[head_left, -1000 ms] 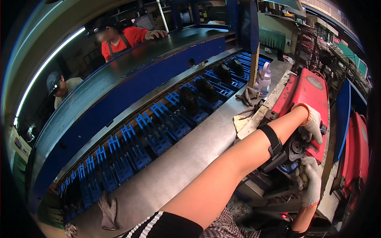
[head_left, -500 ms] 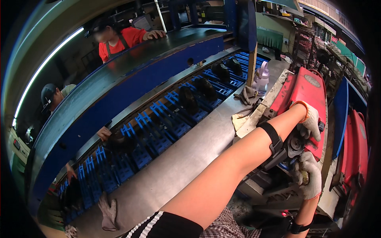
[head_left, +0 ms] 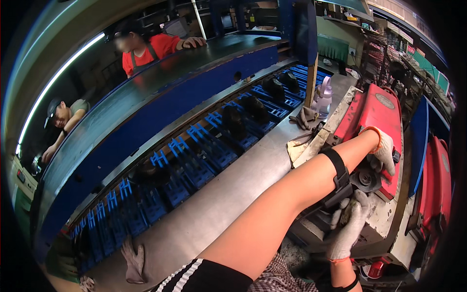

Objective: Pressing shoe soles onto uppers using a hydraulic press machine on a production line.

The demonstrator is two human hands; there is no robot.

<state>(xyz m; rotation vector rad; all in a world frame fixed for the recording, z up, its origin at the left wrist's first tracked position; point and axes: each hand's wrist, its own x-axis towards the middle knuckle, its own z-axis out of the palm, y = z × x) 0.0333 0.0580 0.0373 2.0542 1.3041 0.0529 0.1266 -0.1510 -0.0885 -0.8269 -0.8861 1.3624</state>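
Observation:
My left hand (head_left: 384, 152), in a white knit glove with an orange cuff, reaches to the side of a red machine (head_left: 377, 109). Its fingers are bent downward just above a dark grey round part (head_left: 366, 180) at the machine's front; what they grip is hidden. My right hand (head_left: 351, 219), also gloved, is just below that part, its fingertips close to the part's lower edge. The fingers are curled around something I cannot make out, and a yellowish patch shows among them. Both forearms wear black straps.
Left of me runs a metal ledge (head_left: 219, 194) beside a blue slatted conveyor (head_left: 189, 180) carrying dark pieces. Grey gloves (head_left: 132, 260) and a clear bottle (head_left: 322, 100) stand or lie on the ledge. Another red machine (head_left: 434, 185) is at far right. Two co-workers are beyond the conveyor.
My right hand has shifted left, toward the underside of the round part. My left hand has hardly moved. The co-worker at left has raised their head and drawn their hands off the conveyor.

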